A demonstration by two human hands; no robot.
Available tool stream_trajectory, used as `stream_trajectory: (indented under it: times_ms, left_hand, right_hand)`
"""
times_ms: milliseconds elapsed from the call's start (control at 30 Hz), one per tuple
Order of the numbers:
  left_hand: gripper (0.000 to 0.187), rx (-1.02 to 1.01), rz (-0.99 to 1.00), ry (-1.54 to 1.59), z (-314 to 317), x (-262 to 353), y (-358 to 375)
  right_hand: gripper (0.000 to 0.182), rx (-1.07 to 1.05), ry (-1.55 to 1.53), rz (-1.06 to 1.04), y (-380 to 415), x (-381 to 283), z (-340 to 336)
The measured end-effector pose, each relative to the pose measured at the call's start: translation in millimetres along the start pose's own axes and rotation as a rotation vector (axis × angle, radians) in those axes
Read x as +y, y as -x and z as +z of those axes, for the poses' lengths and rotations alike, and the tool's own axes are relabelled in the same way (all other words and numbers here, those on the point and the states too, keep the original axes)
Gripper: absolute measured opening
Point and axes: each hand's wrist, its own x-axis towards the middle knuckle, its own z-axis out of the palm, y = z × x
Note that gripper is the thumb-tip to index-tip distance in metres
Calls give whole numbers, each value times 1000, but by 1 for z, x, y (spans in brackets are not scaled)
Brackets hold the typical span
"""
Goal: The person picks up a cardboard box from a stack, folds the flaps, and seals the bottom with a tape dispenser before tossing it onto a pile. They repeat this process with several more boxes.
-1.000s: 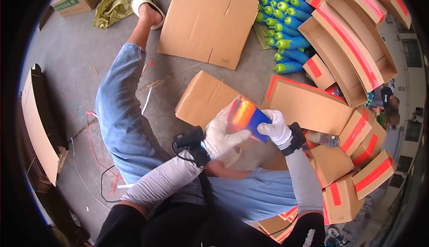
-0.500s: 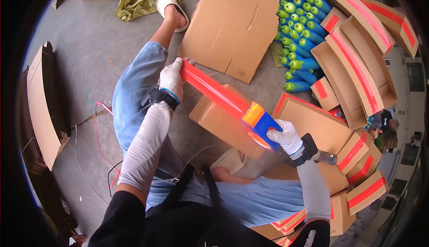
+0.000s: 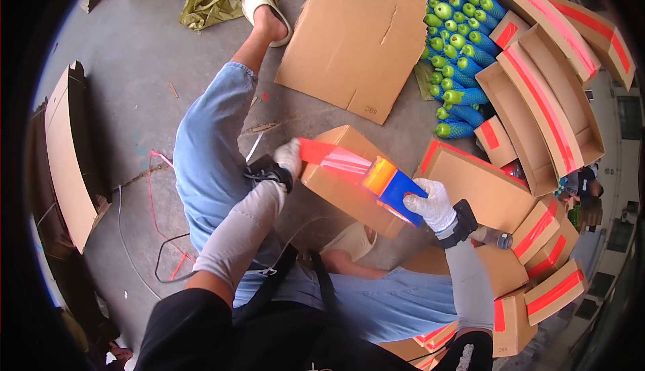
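My right hand (image 3: 431, 204), in a white glove, grips a blue and orange tape dispenser (image 3: 396, 186). A strip of red tape (image 3: 332, 157) runs from it to my left hand (image 3: 289, 158), also gloved, whose fingers are closed on the strip's free end. Beneath the tape lies a closed cardboard box (image 3: 346, 193), on the floor between my legs. My left hand is beside the box's left end, and the dispenser is over its right part. Whether the tape touches the box all along is hard to tell.
A flat cardboard sheet (image 3: 353, 42) lies ahead. Green produce in blue netting (image 3: 463, 69) is piled beyond it. Taped boxes (image 3: 537, 102) stand at the right, with an open carton (image 3: 477, 186) nearer. Another cardboard piece (image 3: 70, 163) is at the left. A distant person (image 3: 586, 181) shows at the right.
My left hand has moved down and right, bringing its end of the tape to the box's left end. The stretch of tape is shorter. My right hand stays nearly in place.
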Motion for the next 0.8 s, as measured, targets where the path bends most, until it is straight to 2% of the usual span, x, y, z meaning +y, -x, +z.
stream_trajectory:
  times_ms: [33, 133, 233, 300, 367, 400, 433, 500, 533, 600, 633, 667, 700, 733, 800]
  left_hand:
    - [54, -190, 25, -54, 13, -22, -6]
    - [59, -133, -159, -674, 10, 28, 0]
    - [66, -48, 185, -711, 6, 57, 14]
    - [69, -254, 128, -24, 10, 102, 36]
    - [73, -410, 354, 92, 22, 136, 79]
    - [67, -335, 605, -438, 21, 161, 107]
    - [61, -223, 811, -702, 31, 149, 105]
    - [56, -192, 686, -443, 50, 122, 80]
    - [53, -143, 740, -458, 50, 125, 84]
    - [54, -207, 632, -515, 42, 137, 95]
    - [53, -165, 722, -687, 41, 141, 97]
    - [53, -223, 697, -649, 40, 147, 99]
    - [53, -276, 670, -613, 38, 151, 100]
    - [54, -331, 623, -537, 37, 148, 96]
    - [57, -362, 617, -510, 35, 147, 93]
  right_hand:
    - [41, 9, -4, -8, 3, 3, -1]
    - [38, 12, -66, -50, 0, 18, -2]
    - [35, 32, -72, -91, 3, 16, -2]
    - [36, 16, -49, -104, 1, 13, -1]
    - [38, -31, -27, -78, -2, 14, -6]
    - [38, -5, 13, -73, -2, 15, -5]
    - [38, 18, 61, -72, -3, 13, -4]
    - [42, 44, 182, -38, -5, -5, 1]
    - [48, 18, 284, 20, -3, -21, -2]
    - [49, -45, 233, 175, 7, -9, -20]
    - [50, -79, 204, 250, 15, -1, -30]
    - [54, -25, 237, 203, 32, 21, -44]
    - [54, -42, 511, 224, 50, 31, -65]
    - [56, -1, 469, 295, 76, 55, -80]
    - [64, 11, 669, 495, 122, 101, -106]
